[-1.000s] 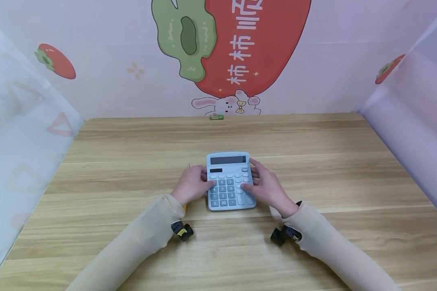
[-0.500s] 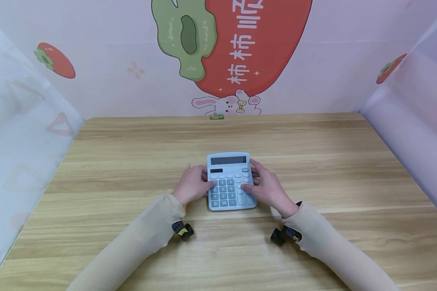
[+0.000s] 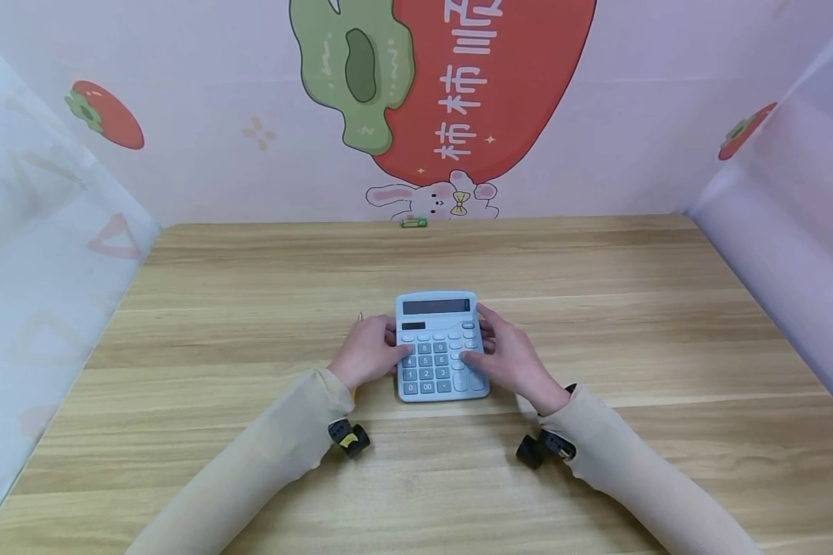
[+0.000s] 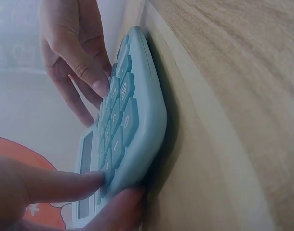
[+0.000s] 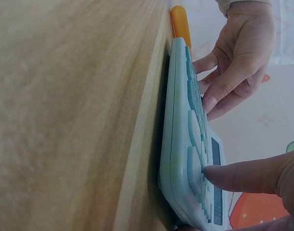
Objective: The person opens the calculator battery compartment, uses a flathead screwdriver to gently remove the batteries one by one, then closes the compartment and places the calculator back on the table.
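Note:
A light blue calculator (image 3: 440,325) lies face up at the middle of the wooden table, its screen on the far side; whether it rests fully on the wood I cannot tell. My left hand (image 3: 371,351) grips its left edge, thumb on the keys near the 4. On the opposite edge, my right hand (image 3: 514,356) holds it with the thumb (image 5: 243,175) over the right-hand keys. The other fingers curl at the sides and are partly hidden by the calculator. In the left wrist view, the number keys (image 4: 120,115) face up between both thumbs.
Beside the calculator, partly under my left hand, lies a tool with an orange handle (image 5: 180,23) and a thin metal tip (image 3: 360,317). A small green battery (image 3: 413,223) sits at the table's back edge, against the printed backdrop (image 3: 250,177). Cloth walls flank both sides.

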A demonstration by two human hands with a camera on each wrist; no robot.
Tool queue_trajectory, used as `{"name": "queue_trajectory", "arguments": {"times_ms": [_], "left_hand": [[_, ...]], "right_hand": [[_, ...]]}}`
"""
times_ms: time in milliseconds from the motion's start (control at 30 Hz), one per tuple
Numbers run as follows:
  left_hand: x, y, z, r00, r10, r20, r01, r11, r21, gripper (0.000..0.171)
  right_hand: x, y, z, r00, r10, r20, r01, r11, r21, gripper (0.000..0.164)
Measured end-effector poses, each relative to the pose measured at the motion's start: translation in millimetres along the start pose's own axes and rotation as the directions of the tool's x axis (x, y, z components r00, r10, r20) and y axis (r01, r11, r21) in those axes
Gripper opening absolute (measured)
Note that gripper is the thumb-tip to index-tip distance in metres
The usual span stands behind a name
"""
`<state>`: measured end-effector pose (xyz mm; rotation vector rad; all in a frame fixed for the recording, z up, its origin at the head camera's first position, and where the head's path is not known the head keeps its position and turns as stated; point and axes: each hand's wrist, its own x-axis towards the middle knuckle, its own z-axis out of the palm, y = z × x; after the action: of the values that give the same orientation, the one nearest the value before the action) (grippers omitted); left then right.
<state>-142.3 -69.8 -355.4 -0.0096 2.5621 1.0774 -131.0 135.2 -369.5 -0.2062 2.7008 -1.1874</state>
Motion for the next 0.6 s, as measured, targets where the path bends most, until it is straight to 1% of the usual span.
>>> {"name": "queue_trajectory", "arguments": {"times_ms": [433,600], "left_hand": [[0.8,-0.2,-0.4,1.000,0.005,0.017,-0.005,1.000,0.005,0.032],[-1.4,0.3,-2.0,1.000,0.016,0.024,-0.017,0.999,0.046,0.032]], "right_hand": [[-0.6,0.2,0.7,1.000,-0.031,-0.003,0.031,0.999,-0.016,0.076],[-1.5,-0.1,0.6,0.999,-0.034,0.000,0.034,0.999,-0.021,0.077]]}}
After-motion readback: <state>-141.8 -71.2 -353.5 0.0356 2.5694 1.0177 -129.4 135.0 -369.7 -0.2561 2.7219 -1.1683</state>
